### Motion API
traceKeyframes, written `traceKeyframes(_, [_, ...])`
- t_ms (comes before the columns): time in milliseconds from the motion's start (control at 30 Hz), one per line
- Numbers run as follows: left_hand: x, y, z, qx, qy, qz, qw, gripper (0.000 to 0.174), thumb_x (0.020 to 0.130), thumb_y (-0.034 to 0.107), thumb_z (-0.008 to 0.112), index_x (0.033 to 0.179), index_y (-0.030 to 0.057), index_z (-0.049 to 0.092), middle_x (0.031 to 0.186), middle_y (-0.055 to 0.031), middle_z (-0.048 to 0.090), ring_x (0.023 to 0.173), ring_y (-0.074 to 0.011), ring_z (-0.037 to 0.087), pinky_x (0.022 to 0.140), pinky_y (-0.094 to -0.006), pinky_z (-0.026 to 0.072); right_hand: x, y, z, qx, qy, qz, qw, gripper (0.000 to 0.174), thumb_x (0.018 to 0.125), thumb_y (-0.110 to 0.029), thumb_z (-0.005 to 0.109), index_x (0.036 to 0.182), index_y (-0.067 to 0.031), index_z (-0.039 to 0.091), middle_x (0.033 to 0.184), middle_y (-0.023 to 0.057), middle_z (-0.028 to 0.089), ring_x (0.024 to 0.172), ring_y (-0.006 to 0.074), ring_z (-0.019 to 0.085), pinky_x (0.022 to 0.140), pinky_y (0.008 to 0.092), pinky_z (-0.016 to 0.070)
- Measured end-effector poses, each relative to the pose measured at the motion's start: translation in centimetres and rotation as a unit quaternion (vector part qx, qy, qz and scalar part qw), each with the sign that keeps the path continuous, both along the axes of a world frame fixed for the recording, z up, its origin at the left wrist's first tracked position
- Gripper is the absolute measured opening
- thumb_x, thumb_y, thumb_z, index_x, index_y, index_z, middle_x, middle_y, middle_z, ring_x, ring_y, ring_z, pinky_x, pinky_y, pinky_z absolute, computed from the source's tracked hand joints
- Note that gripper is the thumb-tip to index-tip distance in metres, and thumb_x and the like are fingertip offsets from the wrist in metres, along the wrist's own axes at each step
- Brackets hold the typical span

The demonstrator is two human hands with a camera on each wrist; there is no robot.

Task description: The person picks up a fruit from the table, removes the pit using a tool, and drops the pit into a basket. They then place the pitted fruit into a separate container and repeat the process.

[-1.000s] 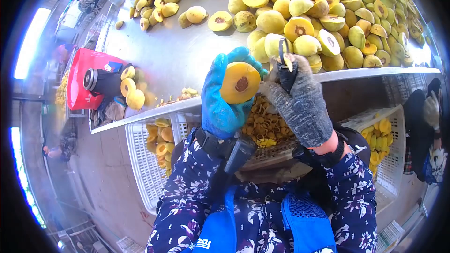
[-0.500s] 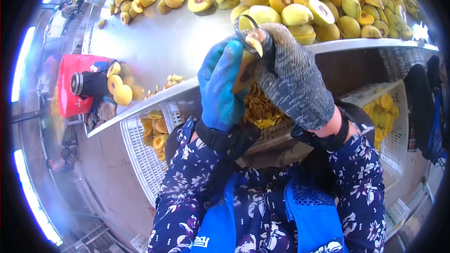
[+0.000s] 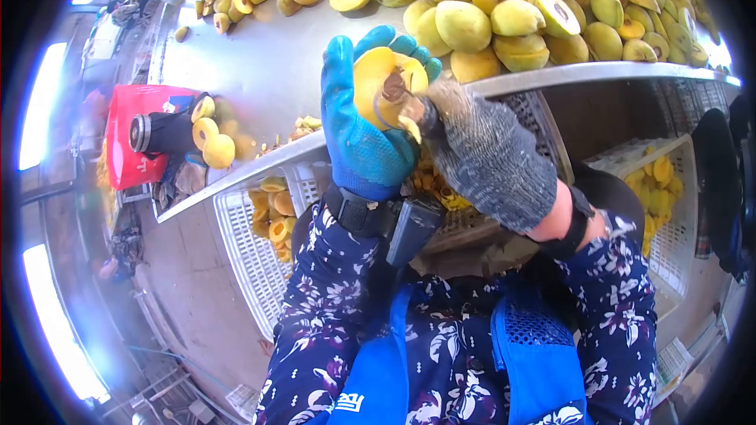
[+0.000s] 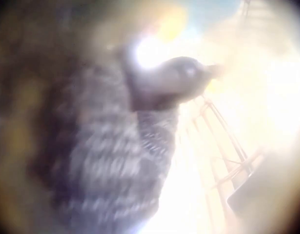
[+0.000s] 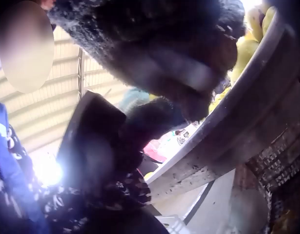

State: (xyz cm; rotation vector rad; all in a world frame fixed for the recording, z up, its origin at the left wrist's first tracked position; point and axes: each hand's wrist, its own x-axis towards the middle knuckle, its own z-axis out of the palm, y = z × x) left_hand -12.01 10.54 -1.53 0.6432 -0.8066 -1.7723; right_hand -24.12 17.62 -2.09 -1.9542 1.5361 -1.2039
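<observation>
In the head view my left hand [image 3: 366, 157], in a blue glove, cups a yellow peach half [image 3: 368, 79] with its cut face and brown pit hollow turned up. My right hand [image 3: 492, 157], wearing a grey knit glove, grips a pitting knife [image 3: 428, 116] with a thin loop blade. The loop lies over the brown hollow, and a pale yellow scrap clings near the handle. The left wrist view is blurred and overexposed, with the grey glove [image 4: 111, 151] and a dark handle end [image 4: 176, 80]. Dark in the right wrist view, the grey glove [image 5: 155, 48] hides the blade.
Peach halves [image 3: 465, 25] are heaped on the metal table [image 3: 276, 71], whose raised edge runs beyond my hands. A red bag [image 3: 130, 153] and dark flask [image 3: 169, 134] sit left. White crates [image 3: 244, 256] of peach halves flank my legs; another between them holds scraps.
The right hand first brought the loop blade to the far side of the peach half, then down onto its pit hollow. The left hand turned the half away and back face up.
</observation>
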Motion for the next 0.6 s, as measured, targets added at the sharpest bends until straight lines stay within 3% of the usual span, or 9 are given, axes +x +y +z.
traceKeyframes(67, [0.3, 0.2, 1.1, 0.057, 0.052, 0.005, 0.997, 0.050, 0.098, 0.044, 0.040, 0.121, 0.0005, 0.047, 0.103, -0.0150, 0.059, 0.095, -0.0242, 0.059, 0.082, -0.0343, 0.0494, 0.1, -0.2, 0.3, 0.039, -0.029, 0.002, 0.999, 0.032, 0.082, -0.014, 0.066, 0.109, -0.0051, 0.052, 0.083, 0.0189, 0.062, 0.078, 0.0393, 0.062, 0.065, 0.0430, 0.0494])
traceKeyframes(100, [0.2, 0.4, 1.2, 0.041, 0.035, 0.016, 0.998, 0.049, 0.098, 0.043, 0.039, 0.121, 0.0004, 0.047, 0.103, -0.0152, 0.059, 0.094, -0.0239, 0.059, 0.082, -0.0344, 0.0494, 0.1, -0.3, 0.4, 0.085, -0.059, -0.003, 0.995, 0.032, 0.082, -0.015, 0.067, 0.109, -0.0050, 0.052, 0.083, 0.0190, 0.062, 0.077, 0.0397, 0.062, 0.064, 0.0436, 0.0493])
traceKeyframes(267, [0.2, 0.6, 0.4, -0.060, -0.027, 0.025, 0.998, 0.050, 0.100, 0.042, 0.034, 0.122, -0.0009, 0.047, 0.100, -0.0140, 0.059, 0.092, -0.0225, 0.058, 0.083, -0.0339, 0.0478, 0.2, -0.4, 0.6, 0.105, -0.077, -0.001, 0.991, 0.030, 0.084, -0.017, 0.066, 0.107, -0.0052, 0.050, 0.085, 0.0213, 0.062, 0.082, 0.0423, 0.061, 0.066, 0.0463, 0.0492])
traceKeyframes(367, [0.5, 0.7, -0.1, -0.097, -0.043, 0.013, 0.994, 0.049, 0.100, 0.042, 0.035, 0.121, -0.0011, 0.048, 0.100, -0.0135, 0.059, 0.092, -0.0214, 0.058, 0.083, -0.0335, 0.0473, 0.6, -0.4, 0.4, 0.154, -0.099, -0.006, 0.983, 0.028, 0.084, -0.017, 0.065, 0.105, -0.0051, 0.049, 0.085, 0.0221, 0.062, 0.083, 0.0429, 0.061, 0.066, 0.0474, 0.0494])
traceKeyframes(533, [0.0, 1.2, 0.7, -0.067, -0.035, 0.041, 0.996, 0.044, 0.099, 0.038, 0.041, 0.118, -0.0006, 0.050, 0.101, -0.0117, 0.059, 0.092, -0.0205, 0.058, 0.083, -0.0335, 0.0483, 0.9, -0.2, -0.1, 0.125, -0.073, -0.015, 0.989, 0.027, 0.086, -0.016, 0.062, 0.106, -0.0045, 0.048, 0.084, 0.0233, 0.062, 0.083, 0.0434, 0.061, 0.066, 0.0483, 0.0493])
traceKeyframes(600, [0.2, 1.2, 0.3, -0.103, -0.076, 0.048, 0.991, 0.049, 0.099, 0.042, 0.038, 0.122, 0.0004, 0.050, 0.112, -0.0144, 0.058, 0.100, -0.0273, 0.058, 0.094, -0.0442, 0.0457, 1.1, -0.1, -0.1, 0.129, -0.095, -0.008, 0.987, 0.026, 0.086, -0.016, 0.062, 0.105, -0.0043, 0.048, 0.084, 0.0232, 0.063, 0.084, 0.0431, 0.061, 0.066, 0.0484, 0.0497])
